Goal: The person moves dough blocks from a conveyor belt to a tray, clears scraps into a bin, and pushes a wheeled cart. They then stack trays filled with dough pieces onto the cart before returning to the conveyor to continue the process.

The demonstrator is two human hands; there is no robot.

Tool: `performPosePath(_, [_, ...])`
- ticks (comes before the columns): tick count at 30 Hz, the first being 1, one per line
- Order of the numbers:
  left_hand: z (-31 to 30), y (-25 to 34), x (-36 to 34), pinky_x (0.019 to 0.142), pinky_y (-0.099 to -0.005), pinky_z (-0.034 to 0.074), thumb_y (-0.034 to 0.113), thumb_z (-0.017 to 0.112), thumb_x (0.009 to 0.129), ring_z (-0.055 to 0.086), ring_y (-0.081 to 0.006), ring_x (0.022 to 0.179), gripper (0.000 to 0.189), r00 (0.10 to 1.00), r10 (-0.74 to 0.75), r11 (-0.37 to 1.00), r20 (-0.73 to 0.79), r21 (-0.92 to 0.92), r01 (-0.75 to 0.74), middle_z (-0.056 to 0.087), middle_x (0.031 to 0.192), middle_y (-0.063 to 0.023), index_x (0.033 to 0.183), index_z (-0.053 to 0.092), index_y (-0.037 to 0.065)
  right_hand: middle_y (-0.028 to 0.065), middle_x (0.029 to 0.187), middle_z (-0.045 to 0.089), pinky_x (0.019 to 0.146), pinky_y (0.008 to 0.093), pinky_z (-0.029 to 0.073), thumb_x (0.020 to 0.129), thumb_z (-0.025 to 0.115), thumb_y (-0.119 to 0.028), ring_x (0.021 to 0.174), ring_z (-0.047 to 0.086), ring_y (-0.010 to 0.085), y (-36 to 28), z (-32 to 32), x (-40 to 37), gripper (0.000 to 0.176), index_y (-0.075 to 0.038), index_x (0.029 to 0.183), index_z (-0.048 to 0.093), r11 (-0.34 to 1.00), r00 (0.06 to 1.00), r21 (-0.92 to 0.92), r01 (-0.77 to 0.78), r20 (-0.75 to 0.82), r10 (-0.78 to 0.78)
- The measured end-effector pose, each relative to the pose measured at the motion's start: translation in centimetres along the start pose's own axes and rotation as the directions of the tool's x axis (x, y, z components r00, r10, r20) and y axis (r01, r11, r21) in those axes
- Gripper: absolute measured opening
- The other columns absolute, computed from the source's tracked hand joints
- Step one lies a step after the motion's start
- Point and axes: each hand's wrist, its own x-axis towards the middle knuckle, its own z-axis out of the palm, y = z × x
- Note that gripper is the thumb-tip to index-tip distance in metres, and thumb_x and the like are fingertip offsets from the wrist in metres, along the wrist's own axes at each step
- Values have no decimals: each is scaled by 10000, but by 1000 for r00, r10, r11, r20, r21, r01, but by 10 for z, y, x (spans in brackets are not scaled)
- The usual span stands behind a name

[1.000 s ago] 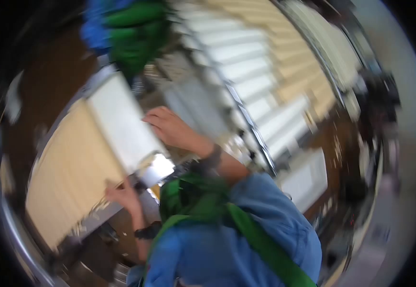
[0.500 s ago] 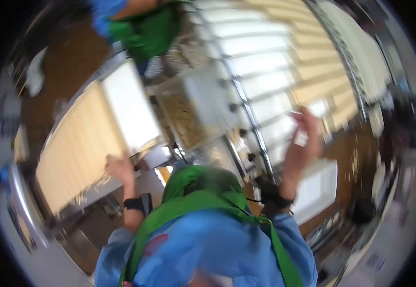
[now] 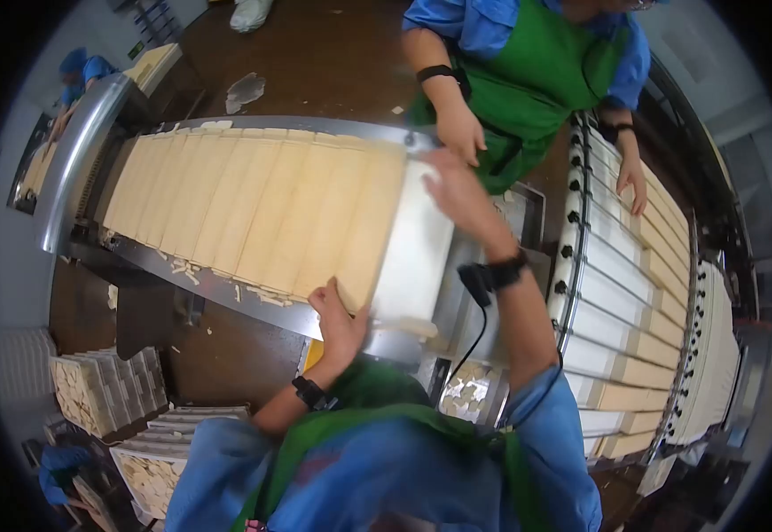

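Overlapping pale yellow, dough-like strips (image 3: 253,204) lie in a row across the conveyor on the left. My left hand (image 3: 341,330) is open at the near end of the last strip, its fingertips at the edge and its thumb apart. Across the belt, my right hand (image 3: 467,197) is over the far end of the bare white belt (image 3: 414,257), close to the strips' far corner. Its fingers are slightly blurred, bent and apart, with nothing visible between them. A strap with a black device is on each wrist.
A co-worker in a green apron (image 3: 541,89) stands opposite, one hand (image 3: 462,133) close to my right hand. A second conveyor (image 3: 612,293) with bars and strips runs on the right. White trays (image 3: 142,390) of offcuts stand lower left. A metal roller cover (image 3: 84,164) spans the belt's far left.
My view has turned toward the left conveyor. My right hand has left the right-hand conveyor and reached across to the left one; the small white thing by it no longer shows. My left hand stays near the strips' edge.
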Motion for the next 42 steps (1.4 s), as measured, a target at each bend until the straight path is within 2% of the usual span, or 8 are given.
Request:
performPosePath(12, [9,20,-1,913,-466,537,150,832,806,557,-452,1127,858,992,-118,992,-36,-40,116,358,1319,-256,1490,348,-36,192,1186,598,1018,499,428,928,675,-269,1172,527,386,62,135,54,357,-18,1181,654,871,950,-471,-138,187,252])
performPosePath(15, [19,24,-3,909,-481,530,149,846,793,563,-456,1120,854,990,-78,995,-121,48,85,372,1303,-253,1469,355,-29,189,1346,592,1097,478,393,970,641,-318,1309,497,375,113,170,36,455,-50,1337,616,942,1000,-334,-20,-15,16])
performPosePath(23, [38,42,-4,892,-538,488,142,831,773,546,-459,1127,822,974,-128,980,-186,130,153,377,1309,-227,1432,356,15,173,1567,460,1212,458,305,998,642,-396,1487,384,316,107,134,38,661,-63,1523,418,994,958,67,-85,281,63])
performPosePath(25, [43,50,-3,892,-543,488,143,831,775,547,-461,1129,789,973,-121,974,-195,164,154,377,1329,-228,1406,374,18,218,1463,549,1166,439,380,929,711,-416,1393,504,342,144,143,24,706,-41,1479,477,991,991,-128,42,128,-26])
performPosePath(29, [55,54,1,877,-522,523,223,884,743,587,-455,1103,753,984,4,938,-181,341,59,448,1288,-224,1313,441,9,256,1158,692,967,467,541,847,741,-479,1088,679,419,123,72,-3,640,-15,1279,655,884,862,-225,-410,221,456])
performPosePath(36, [71,51,11,1009,-501,490,420,868,758,572,-438,1232,1126,996,29,861,81,505,-67,503,1413,-269,1591,232,10,154,940,741,822,488,577,873,665,-445,1022,697,353,169,62,-76,401,-61,928,764,948,998,-310,-70,-26,65])
performPosePath(38, [82,46,18,1003,-507,489,421,902,734,568,-445,1227,1022,995,-34,843,98,538,-24,563,1328,-272,1493,337,34,213,1119,718,911,497,567,852,678,-469,1082,686,381,127,37,-76,473,-24,1003,726,792,798,-107,-601,-41,601])
performPosePath(42, [91,62,5,1001,-526,476,266,940,685,558,-462,1204,904,995,78,860,62,502,-98,558,1300,-255,1401,429,58,222,1199,654,928,491,557,897,690,-453,1120,645,396,113,18,-124,575,38,1185,616,719,735,-164,-676,-221,641])
